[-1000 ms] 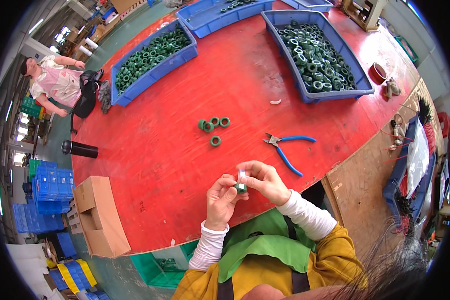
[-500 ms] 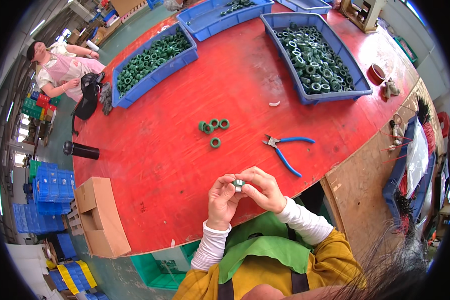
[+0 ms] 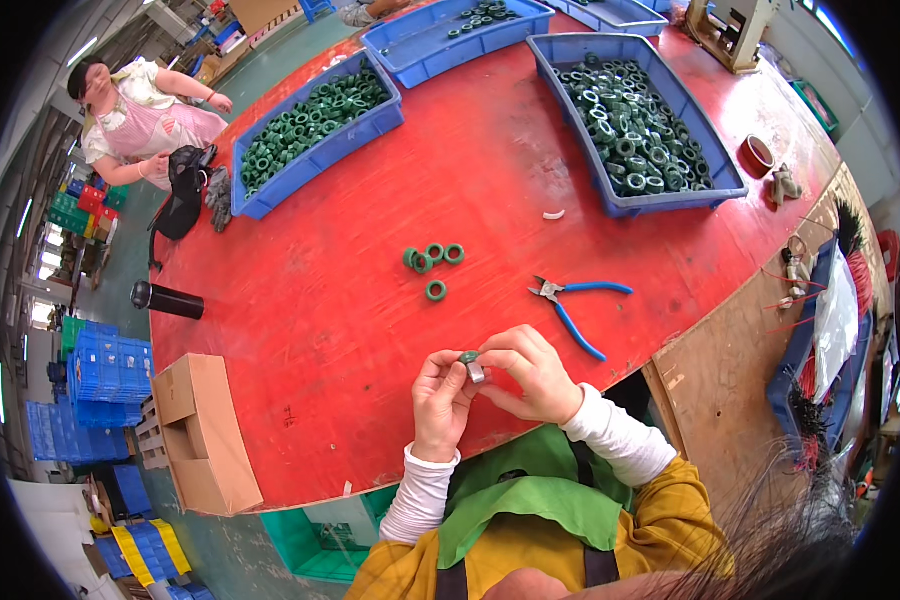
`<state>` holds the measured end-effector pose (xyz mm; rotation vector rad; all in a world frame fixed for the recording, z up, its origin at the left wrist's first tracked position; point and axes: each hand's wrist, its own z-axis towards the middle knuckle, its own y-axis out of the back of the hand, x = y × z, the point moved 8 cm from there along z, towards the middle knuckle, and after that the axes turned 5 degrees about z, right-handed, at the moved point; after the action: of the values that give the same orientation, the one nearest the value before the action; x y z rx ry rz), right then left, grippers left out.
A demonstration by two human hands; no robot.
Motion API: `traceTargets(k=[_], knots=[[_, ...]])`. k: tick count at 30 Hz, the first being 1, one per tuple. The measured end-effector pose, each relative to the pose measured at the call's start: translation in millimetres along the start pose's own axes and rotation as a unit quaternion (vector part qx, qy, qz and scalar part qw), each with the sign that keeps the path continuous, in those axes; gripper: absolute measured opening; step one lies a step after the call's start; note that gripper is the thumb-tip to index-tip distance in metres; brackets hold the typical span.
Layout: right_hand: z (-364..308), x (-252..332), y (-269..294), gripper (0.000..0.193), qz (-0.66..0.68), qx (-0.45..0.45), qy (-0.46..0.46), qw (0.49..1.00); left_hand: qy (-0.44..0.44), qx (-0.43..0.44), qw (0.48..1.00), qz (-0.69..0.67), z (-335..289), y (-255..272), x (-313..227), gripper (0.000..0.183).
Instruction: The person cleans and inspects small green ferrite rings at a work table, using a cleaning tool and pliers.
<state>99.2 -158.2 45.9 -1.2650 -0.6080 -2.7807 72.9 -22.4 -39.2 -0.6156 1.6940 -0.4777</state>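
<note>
At the front edge of the red table, my left hand [image 3: 440, 405] pinches a small green ring [image 3: 469, 357] with a pale, shiny strip at its lower side. My right hand [image 3: 532, 378] is closed beside it, thumb and fingers meeting at the strip. How the strip sits on the ring is too small to tell. Beyond my hands lie several loose green rings [image 3: 436, 291], some touching each other. To the right, blue-handled cutting pliers [image 3: 580, 312] rest with their handles spread.
Blue trays of green rings stand at the far left [image 3: 266, 203] and far right [image 3: 670, 200], with another blue tray [image 3: 410, 60] behind. A black bottle [image 3: 170, 300], a cardboard box [image 3: 210, 440] and a tape roll [image 3: 756, 156] are around. A person [image 3: 145, 125] stands beyond the left edge.
My fingers have shifted on the green ring, and its pale strip now shows more plainly below it. At the left, the other person's arm has reached outward. The loose rings and pliers remain in place.
</note>
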Motion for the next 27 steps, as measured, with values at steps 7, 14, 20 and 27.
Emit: traceTargets(k=[7,14,20,27], knots=[[5,5,-7,0.026,-0.057,0.02,0.062,0.996,0.032,-0.012,0.999,0.007,-3,-4,2,0.014],[-1,20,-5,0.022,-0.088,-0.021,0.098,0.991,0.036,-0.04,0.995,-0.081,6,5,12,0.011],[-15,7,-10,0.023,-0.01,-0.079,0.016,0.997,0.023,-0.026,0.995,-0.09,7,-2,12,0.011],[-10,15,-1,0.028,0.025,-0.088,0.023,0.996,-0.01,-0.019,0.997,-0.079,3,-7,8,0.01]])
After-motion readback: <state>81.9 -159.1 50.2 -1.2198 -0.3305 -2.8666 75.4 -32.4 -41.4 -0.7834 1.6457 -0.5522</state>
